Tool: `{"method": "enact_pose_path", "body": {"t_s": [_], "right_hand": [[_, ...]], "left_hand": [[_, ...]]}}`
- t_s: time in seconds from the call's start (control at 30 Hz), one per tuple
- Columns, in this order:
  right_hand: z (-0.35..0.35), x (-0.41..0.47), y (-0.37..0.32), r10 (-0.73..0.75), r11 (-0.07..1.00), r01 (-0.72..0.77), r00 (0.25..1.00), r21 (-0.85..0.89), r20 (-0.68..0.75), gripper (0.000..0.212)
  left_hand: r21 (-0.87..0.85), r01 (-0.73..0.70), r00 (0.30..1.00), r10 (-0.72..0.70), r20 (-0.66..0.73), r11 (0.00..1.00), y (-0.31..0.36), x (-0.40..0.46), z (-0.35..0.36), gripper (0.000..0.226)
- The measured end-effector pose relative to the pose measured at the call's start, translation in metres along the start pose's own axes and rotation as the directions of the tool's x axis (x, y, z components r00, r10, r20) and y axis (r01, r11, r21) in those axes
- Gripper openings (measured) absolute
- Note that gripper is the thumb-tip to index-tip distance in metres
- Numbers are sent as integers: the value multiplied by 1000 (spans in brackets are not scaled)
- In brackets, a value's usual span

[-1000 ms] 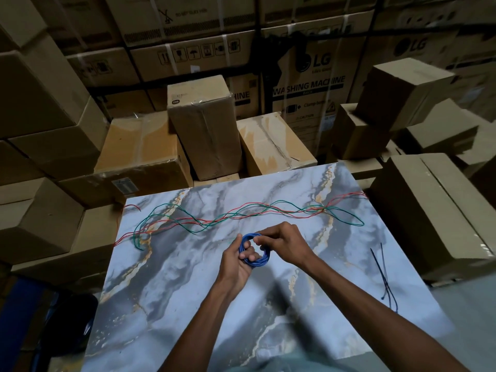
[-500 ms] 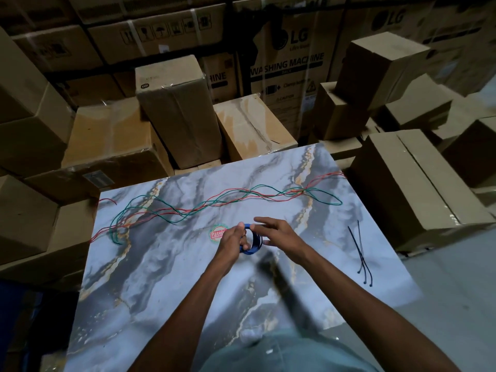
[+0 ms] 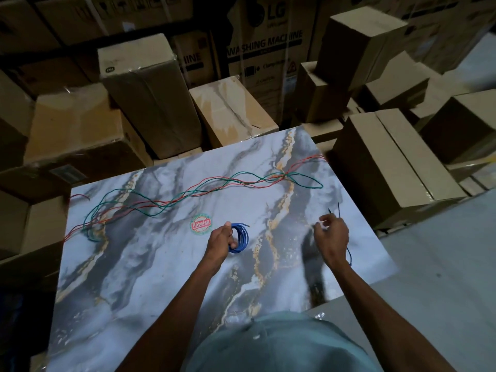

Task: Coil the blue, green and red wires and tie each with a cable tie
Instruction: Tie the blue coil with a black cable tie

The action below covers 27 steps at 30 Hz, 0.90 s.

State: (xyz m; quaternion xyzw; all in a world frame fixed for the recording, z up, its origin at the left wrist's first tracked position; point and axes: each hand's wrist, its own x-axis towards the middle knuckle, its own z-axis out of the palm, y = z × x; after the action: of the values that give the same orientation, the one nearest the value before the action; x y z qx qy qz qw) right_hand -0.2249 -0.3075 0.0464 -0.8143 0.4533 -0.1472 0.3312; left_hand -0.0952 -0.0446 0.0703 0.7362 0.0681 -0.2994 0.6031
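My left hand (image 3: pixel 220 240) grips the coiled blue wire (image 3: pixel 241 238) just above the middle of the marble slab (image 3: pixel 150 264). My right hand (image 3: pixel 331 236) is over at the slab's right side, its fingers curled over the black cable ties (image 3: pixel 337 210); whether it holds one I cannot tell, as the hand hides most of them. One thin end shows below the wrist. The green wire (image 3: pixel 241 174) and red wire (image 3: pixel 212 179) lie loose and tangled together across the far part of the slab, from left edge to right corner.
A round red and green sticker (image 3: pixel 201 224) sits on the slab left of the blue coil. Cardboard boxes (image 3: pixel 150 95) crowd the far, left and right sides. Grey floor (image 3: pixel 442 264) lies to the right.
My right hand let go of the blue coil and moved right to the cable ties. The left hand keeps the coil. The view shifted, so the slab sits lower in frame.
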Motion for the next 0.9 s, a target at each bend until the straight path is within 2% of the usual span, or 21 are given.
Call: {"method": "enact_pose_path", "body": {"t_s": [0.1,0.23,0.37,0.6,0.73,0.9], "right_hand": [[-3,9,16,0,989,-9,998,-150,-59,26],[-1,12,28,55,968,-45,998,-246,35,19],[-1,15,23,30,961,-7,996,-278,78,17],[-7,15,9,69,980,-53,995,-194,78,20],[-10,14,-2,102,987,-91,991,-133,82,11],[-12,18,-21,112,993,-103,981,-64,158,12]], "left_hand": [[-5,5,1000,-5,-9,1000,0,-1,2,40],[-22,15,1000,-16,-17,1000,-1,-1,5,39],[-31,25,999,-26,-21,999,-5,-1,3,39],[-40,25,999,-26,-20,999,-1,-2,0,38],[-60,24,999,-25,-23,998,-2,-1,-1,38],[-93,25,999,-28,-32,995,-4,-1,-5,37]]}}
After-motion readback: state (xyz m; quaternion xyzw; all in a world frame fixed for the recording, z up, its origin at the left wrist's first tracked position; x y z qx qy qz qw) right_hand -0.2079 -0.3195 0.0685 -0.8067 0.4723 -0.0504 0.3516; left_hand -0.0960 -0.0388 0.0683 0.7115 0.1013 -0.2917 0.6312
